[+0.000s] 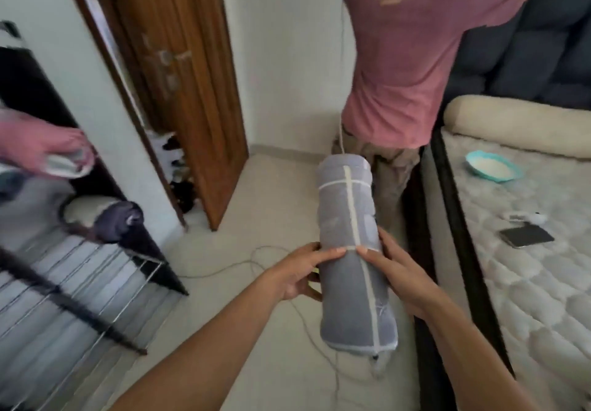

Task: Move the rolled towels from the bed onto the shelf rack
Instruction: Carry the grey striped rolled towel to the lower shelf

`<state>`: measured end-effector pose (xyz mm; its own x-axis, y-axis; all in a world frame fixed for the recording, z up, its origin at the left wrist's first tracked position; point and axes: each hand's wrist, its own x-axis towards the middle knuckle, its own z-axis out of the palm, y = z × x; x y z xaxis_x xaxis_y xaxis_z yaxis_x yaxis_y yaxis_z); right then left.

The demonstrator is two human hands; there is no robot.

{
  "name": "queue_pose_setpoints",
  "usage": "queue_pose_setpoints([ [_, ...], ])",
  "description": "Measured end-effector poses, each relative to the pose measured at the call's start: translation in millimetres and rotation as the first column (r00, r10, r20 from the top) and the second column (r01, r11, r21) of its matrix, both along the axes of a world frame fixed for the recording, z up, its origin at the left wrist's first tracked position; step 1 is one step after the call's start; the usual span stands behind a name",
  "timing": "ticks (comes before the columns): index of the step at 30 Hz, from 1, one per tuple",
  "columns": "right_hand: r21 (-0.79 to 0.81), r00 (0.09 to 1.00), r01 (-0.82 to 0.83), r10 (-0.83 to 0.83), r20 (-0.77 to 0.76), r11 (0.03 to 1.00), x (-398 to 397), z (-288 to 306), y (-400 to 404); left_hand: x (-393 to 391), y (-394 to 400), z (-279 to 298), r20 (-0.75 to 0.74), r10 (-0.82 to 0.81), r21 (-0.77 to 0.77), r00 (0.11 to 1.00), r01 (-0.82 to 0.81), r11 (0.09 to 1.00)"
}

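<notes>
A long grey rolled towel with pale stripes hangs in the air over the floor, its length pointing away from me. My left hand grips its left side and my right hand grips its right side, thumbs on top near the middle. The wire shelf rack stands at the lower left, blurred. On its far end lie a dark rolled towel and a pale one. The bed with its quilted mattress is on the right.
A person in a pink shirt stands ahead between the bed and the wall, back turned. A wooden door stands open. Cables trail on the tiled floor. A teal bowl, a phone and a bolster lie on the bed.
</notes>
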<state>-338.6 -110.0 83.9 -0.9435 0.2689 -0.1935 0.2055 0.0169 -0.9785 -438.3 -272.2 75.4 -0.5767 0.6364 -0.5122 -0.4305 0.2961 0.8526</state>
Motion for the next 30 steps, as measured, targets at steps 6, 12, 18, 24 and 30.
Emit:
queue_pose_setpoints([
  [6, 0.054, 0.937, -0.342, 0.335, 0.101, 0.938, -97, -19, -106, -44, -131, -31, 0.053, 0.392, 0.002, 0.918, -0.393, 0.92],
  [12, 0.013, 0.8, -0.59, 0.582, 0.149, 0.807, -189, -46, -204, -93, -228, -66, 0.163, 0.663, -0.02, 0.731, -0.669, 0.743],
  [18, 0.01, 0.618, -0.77, 0.741, 0.261, 0.638, -291, -63, -279, -137, -286, -79, 0.232, 0.848, -0.071, 0.476, -0.861, 0.503],
  [24, 0.023, 0.481, -0.866, 0.822, 0.303, 0.499, -367, -78, -352, -184, -341, -99, 0.236, 0.929, -0.069, 0.285, -0.949, 0.309],
  [30, -0.034, 0.47, -0.866, 0.835, 0.285, 0.499, -438, -114, -421, -265, -405, -133, 0.248, 0.969, -0.042, -0.012, -0.999, -0.002],
])
